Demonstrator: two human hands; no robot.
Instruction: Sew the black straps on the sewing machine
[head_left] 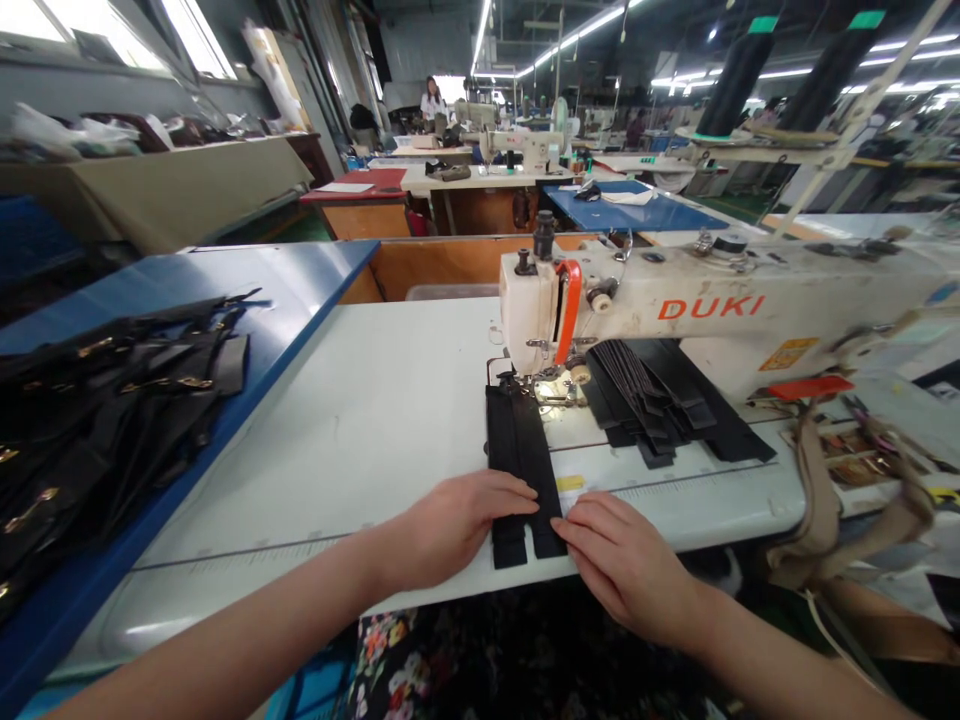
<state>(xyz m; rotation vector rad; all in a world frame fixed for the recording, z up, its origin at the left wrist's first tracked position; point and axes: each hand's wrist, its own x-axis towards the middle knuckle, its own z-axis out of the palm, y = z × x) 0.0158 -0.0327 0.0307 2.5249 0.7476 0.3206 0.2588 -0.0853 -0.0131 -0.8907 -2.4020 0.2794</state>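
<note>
centrally, paired black straps [525, 480] are laid flat on a white sewing table [300, 450], their far ends reaching the presser foot [544, 375] of a duki sewing machine [637, 310]; the left hand [450, 530] is pressed open upon them, not grasping; the right hand [626, 560] is held flat, its fingertips touching their edge; a stack of black straps [645, 400] is placed just beside the foot; black pieces [112, 420] are heaped on a blue table [300, 290]

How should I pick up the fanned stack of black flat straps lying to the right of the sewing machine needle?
Take the fanned black flat straps by their loose front ends, coming in from your side with your right hand. Those ends splay out on the white table nearest you, while the far ends appear to tuck under the cream DUKI sewing machine arm, so reaching from behind looks awkward.
</note>
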